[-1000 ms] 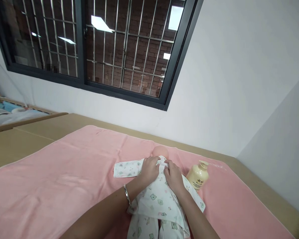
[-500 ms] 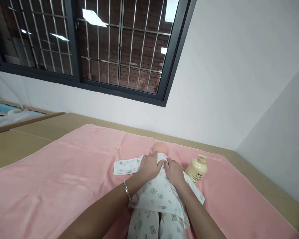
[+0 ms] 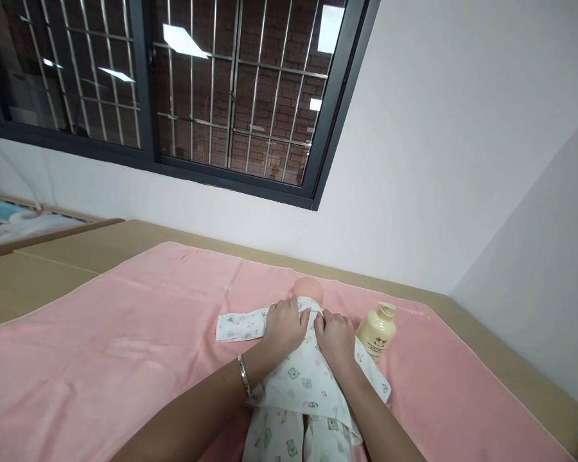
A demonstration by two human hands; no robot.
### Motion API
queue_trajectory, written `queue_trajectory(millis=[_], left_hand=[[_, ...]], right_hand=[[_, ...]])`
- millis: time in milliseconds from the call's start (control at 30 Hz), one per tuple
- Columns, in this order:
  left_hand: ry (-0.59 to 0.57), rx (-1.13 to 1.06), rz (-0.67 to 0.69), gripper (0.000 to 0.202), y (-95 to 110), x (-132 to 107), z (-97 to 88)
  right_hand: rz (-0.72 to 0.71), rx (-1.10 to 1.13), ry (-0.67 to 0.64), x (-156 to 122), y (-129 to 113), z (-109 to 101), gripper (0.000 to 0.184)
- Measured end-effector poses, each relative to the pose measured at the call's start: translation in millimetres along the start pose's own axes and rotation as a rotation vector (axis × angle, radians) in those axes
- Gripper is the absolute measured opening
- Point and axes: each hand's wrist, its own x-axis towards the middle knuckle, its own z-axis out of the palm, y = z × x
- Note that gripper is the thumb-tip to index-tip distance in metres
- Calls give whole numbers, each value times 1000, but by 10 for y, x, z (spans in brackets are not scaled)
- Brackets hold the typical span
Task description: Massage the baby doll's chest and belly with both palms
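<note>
A baby doll in a white patterned shirt [image 3: 298,375] and matching trousers [image 3: 274,437] lies on its back, its round head [image 3: 308,290] away from me. My left hand [image 3: 288,326] is at the shirt's left shoulder, fingers bent over the cloth, thumb toward the middle. At the other shoulder, my right hand [image 3: 336,333] also has its fingers curled on the shirt. A small gap with the collar lies between both thumbs. The left sleeve [image 3: 241,325] stretches out flat; the right sleeve [image 3: 373,371] slants down beside my forearm. Fingertips are partly hidden.
A pale yellow pump bottle [image 3: 377,330] stands right of the doll, close to the right sleeve. Under everything is a pink blanket [image 3: 125,346] on a tan surface [image 3: 77,250]. Behind rise a white wall and a barred window [image 3: 231,96]. Bedding [image 3: 29,224] shows at far left.
My hands have drawn slightly apart and a little down the shirt, so the thumbs no longer meet. The view has shifted slightly; the doll and bottle appear unmoved.
</note>
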Motion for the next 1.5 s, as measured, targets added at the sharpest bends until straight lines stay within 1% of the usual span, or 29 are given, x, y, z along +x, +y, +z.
queue_trajectory(millis=[67,133,200,267,333,400,533,600,667,733,833,900,967,1033,1167,1267,1367,1500], left_hand=[[-13,5,-5,52,-1,5,-10],[-52,-15,22,54,-24,29,1],[-92,-57,49,56,-59,61,27],[-118,-103,58,53,-89,88,53],[-119,-130,48,47,-101,100,63],[-99,-139,43,42,-94,97,57],[-48,-122,26,39,-53,71,28],[-21,-97,10,38,-34,62,20],[-1,-75,-4,37,-22,60,20],[-8,-65,-30,37,-19,66,25],[-56,-60,-71,44,-31,85,40],[-83,-65,-69,47,-48,102,51],[-101,-86,-47,47,-67,118,59],[-100,-122,-28,43,-81,127,63],[-51,-150,-28,36,-75,112,64],[7,-121,-33,35,-46,88,66],[30,-89,-50,36,-21,89,65],[-43,-71,-102,45,-17,120,53]], right_hand=[[-9,3,-71,27,12,-20,39],[-35,34,-151,61,39,-28,41],[-46,71,-198,86,69,-19,42],[-58,96,-196,92,91,0,42],[-75,106,-162,79,100,20,43],[-73,96,-118,54,98,33,45],[-9,13,-21,10,69,24,47],[21,-16,-5,3,48,6,47],[49,-24,-25,11,33,-11,46],[51,-10,-74,32,33,-19,45],[-17,57,-161,73,59,-10,42],[-59,107,-184,90,84,6,41],[-66,138,-174,92,103,22,40],[-31,138,-148,77,109,33,40],[95,54,-68,30,85,33,40],[137,6,-54,18,58,16,42],[139,8,-122,35,42,-11,44],[115,60,-231,66,41,-43,47]])
